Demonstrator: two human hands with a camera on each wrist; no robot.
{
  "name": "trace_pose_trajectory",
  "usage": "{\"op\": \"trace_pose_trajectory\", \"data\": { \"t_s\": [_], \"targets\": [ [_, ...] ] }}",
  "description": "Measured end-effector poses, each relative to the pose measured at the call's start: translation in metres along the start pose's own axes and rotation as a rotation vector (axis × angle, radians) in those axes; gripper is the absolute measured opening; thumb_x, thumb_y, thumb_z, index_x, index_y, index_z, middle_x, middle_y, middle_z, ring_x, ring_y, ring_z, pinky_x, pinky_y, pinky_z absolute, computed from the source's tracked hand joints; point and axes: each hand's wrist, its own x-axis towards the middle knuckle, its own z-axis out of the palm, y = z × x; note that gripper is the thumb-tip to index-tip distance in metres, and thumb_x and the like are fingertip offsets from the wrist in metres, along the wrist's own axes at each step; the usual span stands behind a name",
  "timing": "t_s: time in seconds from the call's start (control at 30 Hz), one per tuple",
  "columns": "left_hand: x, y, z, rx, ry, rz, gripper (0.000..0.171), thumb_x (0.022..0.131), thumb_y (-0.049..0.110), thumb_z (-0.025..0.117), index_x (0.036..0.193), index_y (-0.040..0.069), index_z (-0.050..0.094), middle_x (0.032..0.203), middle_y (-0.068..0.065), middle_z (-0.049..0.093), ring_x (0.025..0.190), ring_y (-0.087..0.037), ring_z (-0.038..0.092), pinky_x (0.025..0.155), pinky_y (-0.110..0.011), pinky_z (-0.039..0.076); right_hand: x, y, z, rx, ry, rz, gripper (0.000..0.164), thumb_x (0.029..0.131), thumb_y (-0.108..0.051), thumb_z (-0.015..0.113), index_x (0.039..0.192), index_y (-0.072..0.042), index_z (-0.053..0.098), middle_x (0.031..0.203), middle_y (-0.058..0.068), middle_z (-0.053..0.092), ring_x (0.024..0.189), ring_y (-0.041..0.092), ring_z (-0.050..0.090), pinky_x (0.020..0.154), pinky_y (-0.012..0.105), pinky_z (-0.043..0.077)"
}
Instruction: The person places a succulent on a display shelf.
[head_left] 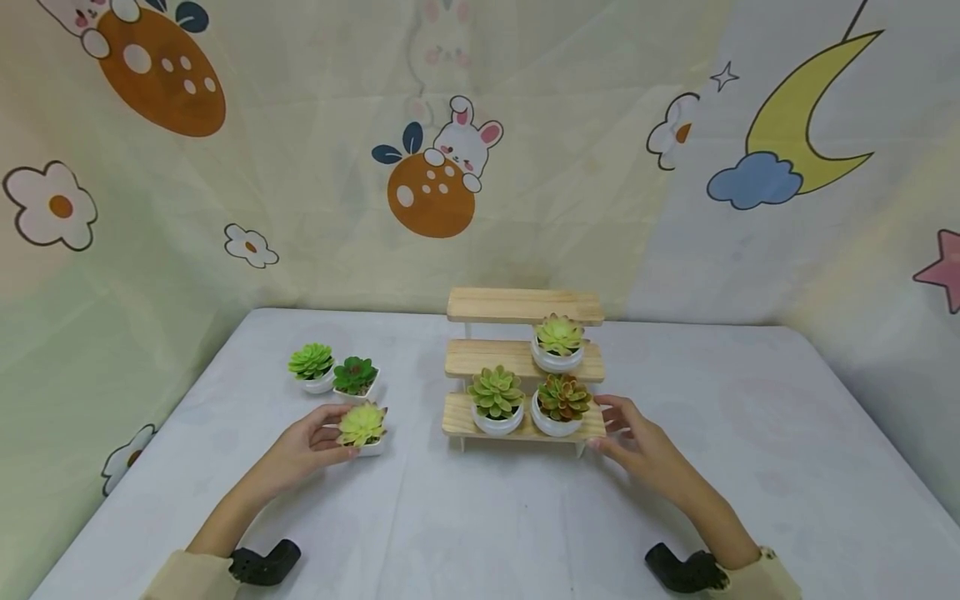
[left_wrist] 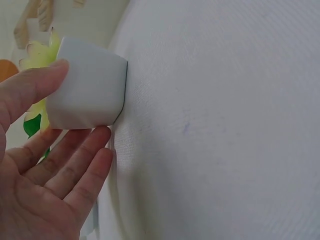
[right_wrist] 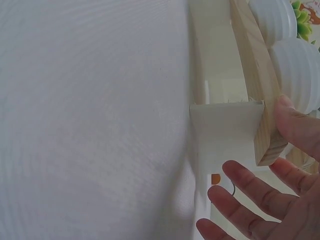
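Observation:
My left hand [head_left: 313, 442] holds a yellow-green potted succulent [head_left: 362, 425], thumb on one side of its white square pot [left_wrist: 90, 82] and fingers along another. The pot stands at the tablecloth. On the right, my right hand [head_left: 637, 437] grips the right end of the lowest step of a three-step wooden plant stand [head_left: 525, 307]. In the right wrist view its thumb [right_wrist: 295, 120] lies against the board, with the other fingers spread past the end. Two succulents, one green [head_left: 497, 392] and one reddish [head_left: 564, 397], stand on the lowest step; a pale green one [head_left: 558, 335] is on the middle step.
Behind my left hand stand a bright green succulent [head_left: 311, 362] in a round white pot and a darker green one [head_left: 356, 377] with a red centre in a square pot. A white cloth [head_left: 480, 525] covers the table. A printed curtain [head_left: 555, 242] hangs behind.

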Motion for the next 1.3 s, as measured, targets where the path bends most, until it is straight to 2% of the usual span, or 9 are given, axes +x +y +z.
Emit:
{"op": "trace_pose_trajectory", "data": {
  "t_s": [0.13, 0.3, 0.5, 0.7, 1.07, 1.3],
  "targets": [
    [0.000, -0.001, 0.001, 0.022, 0.022, -0.023, 0.062, 0.079, 0.023, 0.074, 0.131, 0.004, 0.045, 0.128, -0.016, 0.050, 0.106, -0.022, 0.055, 0.083, -0.022, 0.050, -0.001, 0.000, 0.001, -0.006, 0.004, 0.000, 0.053, 0.089, -0.021, 0.064, 0.132, -0.006, 0.038, 0.111, 0.013, 0.061, 0.098, 0.026, 0.059, 0.082, 0.043, 0.048],
    [-0.001, 0.001, 0.001, 0.056, 0.040, -0.020, 0.062, 0.078, 0.025, 0.075, 0.130, 0.005, 0.047, 0.128, -0.016, 0.051, 0.107, -0.024, 0.056, 0.083, -0.025, 0.050, 0.000, 0.000, 0.002, -0.001, 0.004, 0.004, 0.052, 0.088, -0.020, 0.064, 0.131, -0.005, 0.038, 0.110, 0.014, 0.061, 0.097, 0.026, 0.059, 0.082, 0.044, 0.048],
    [-0.003, 0.005, 0.001, 0.063, 0.046, -0.003, 0.060, 0.078, 0.025, 0.076, 0.128, 0.006, 0.048, 0.126, -0.015, 0.054, 0.105, -0.023, 0.058, 0.082, -0.025, 0.051, -0.001, -0.002, 0.001, 0.012, 0.004, -0.001, 0.052, 0.088, -0.019, 0.064, 0.131, -0.005, 0.038, 0.110, 0.015, 0.061, 0.097, 0.026, 0.060, 0.083, 0.046, 0.049],
    [-0.004, 0.010, 0.001, 0.102, 0.058, 0.023, 0.059, 0.079, 0.029, 0.074, 0.129, 0.010, 0.048, 0.128, -0.016, 0.053, 0.108, -0.026, 0.059, 0.085, -0.032, 0.051, -0.001, -0.004, -0.001, 0.025, -0.003, -0.003, 0.053, 0.089, -0.020, 0.064, 0.132, -0.006, 0.038, 0.111, 0.015, 0.061, 0.099, 0.027, 0.059, 0.084, 0.048, 0.048],
    [-0.003, 0.031, 0.001, 0.107, 0.098, 0.086, 0.058, 0.079, 0.034, 0.074, 0.128, 0.015, 0.049, 0.122, -0.008, 0.057, 0.104, -0.017, 0.061, 0.083, -0.029, 0.051, -0.001, -0.001, 0.001, -0.005, 0.011, -0.017, 0.051, 0.089, -0.019, 0.064, 0.131, -0.006, 0.039, 0.108, 0.012, 0.061, 0.096, 0.025, 0.059, 0.083, 0.047, 0.049],
    [0.005, 0.045, 0.003, 0.107, 0.128, 0.116, 0.058, 0.079, 0.035, 0.074, 0.128, 0.016, 0.049, 0.119, -0.005, 0.058, 0.104, -0.019, 0.060, 0.086, -0.034, 0.051, 0.000, -0.001, 0.001, -0.007, 0.009, -0.014, 0.051, 0.089, -0.019, 0.064, 0.131, -0.005, 0.039, 0.107, 0.012, 0.062, 0.096, 0.026, 0.059, 0.082, 0.046, 0.049]
  ]
}}
